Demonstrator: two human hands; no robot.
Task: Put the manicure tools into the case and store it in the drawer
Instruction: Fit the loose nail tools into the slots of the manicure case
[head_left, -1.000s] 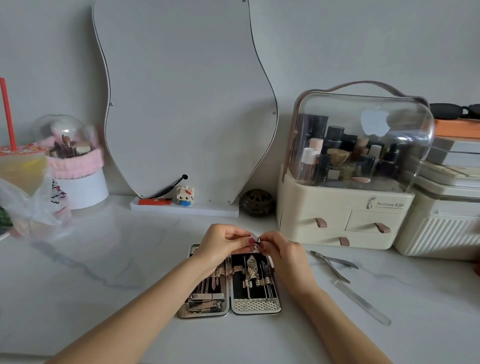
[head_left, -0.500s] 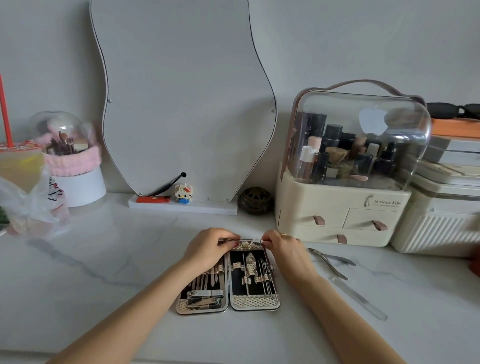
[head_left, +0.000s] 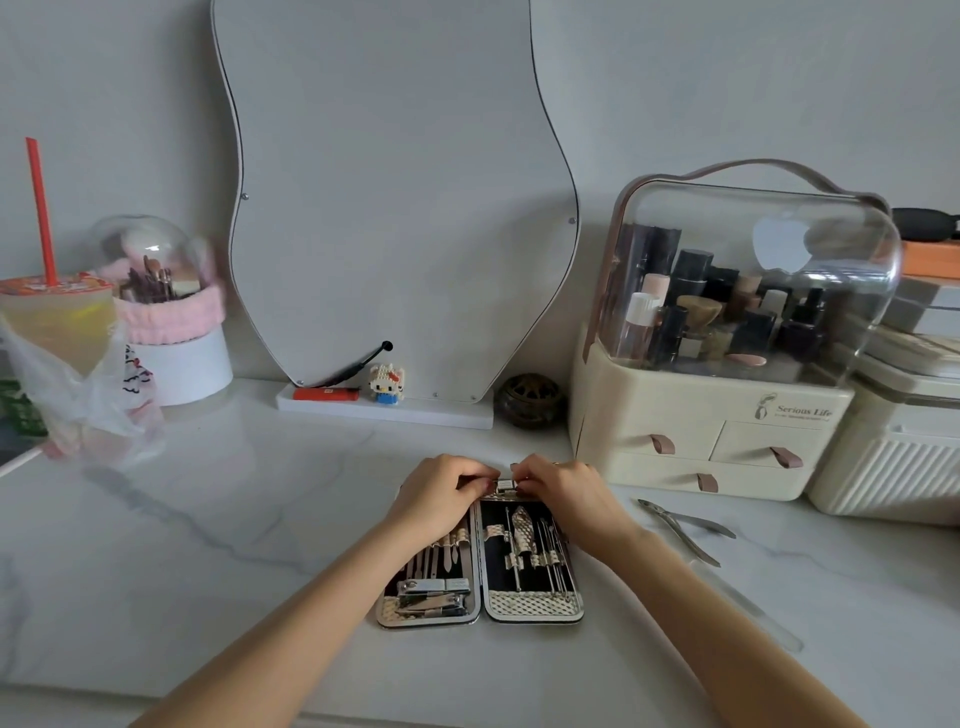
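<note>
Hands: left hand (head_left: 441, 493) and right hand (head_left: 563, 491) pinch a small metal tool (head_left: 505, 486), probably a clipper.
Purpose: seating it atop the open manicure case (head_left: 480, 616).

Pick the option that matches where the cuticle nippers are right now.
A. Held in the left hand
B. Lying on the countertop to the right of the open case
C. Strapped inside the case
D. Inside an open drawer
B: the cuticle nippers lie loose on the marble countertop, right of the open case, in neither hand.
</note>
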